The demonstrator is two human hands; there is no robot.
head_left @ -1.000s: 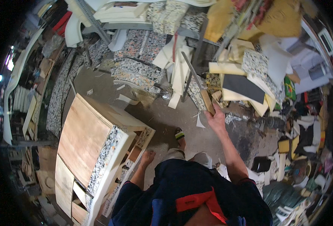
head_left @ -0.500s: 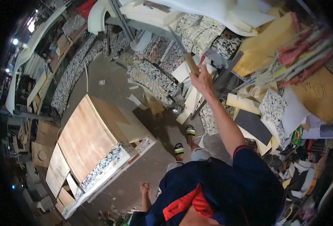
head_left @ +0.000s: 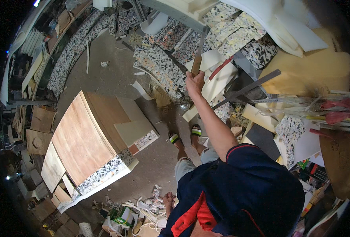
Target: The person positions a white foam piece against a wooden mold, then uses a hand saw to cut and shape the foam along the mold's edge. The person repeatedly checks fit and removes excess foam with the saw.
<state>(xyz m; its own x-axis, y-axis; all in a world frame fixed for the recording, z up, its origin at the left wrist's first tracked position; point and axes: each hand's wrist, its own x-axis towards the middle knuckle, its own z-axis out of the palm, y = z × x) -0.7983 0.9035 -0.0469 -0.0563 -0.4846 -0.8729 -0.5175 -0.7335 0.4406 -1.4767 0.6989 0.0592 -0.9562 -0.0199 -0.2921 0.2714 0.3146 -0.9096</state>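
Note:
My right hand [head_left: 195, 83] is stretched out ahead and closed round the wooden handle of a long knife [head_left: 197, 64]. Its narrow blade points away from me, and the tip overlaps the grey edge of a bench [head_left: 183, 16]; whether they touch I cannot tell. Below the blade lie speckled foam slabs [head_left: 159, 69] and white foam offcuts [head_left: 210, 59]. Low at my side hangs my left hand [head_left: 168, 200], small in view, with its fingers loosely bent and nothing seen in them.
A large plywood-and-foam seat block [head_left: 82, 138] stands on the floor to my left. Foam scraps [head_left: 147, 207] litter the ground near my left hand. On the right are a dark metal bar [head_left: 248, 89], yellow foam sheets [head_left: 305, 67] and a bundle of strips [head_left: 333, 108].
My right hand has moved left and slightly nearer with the knife, whose blade now points more straight ahead. My body has turned and my feet have shifted; the left hand appears further right.

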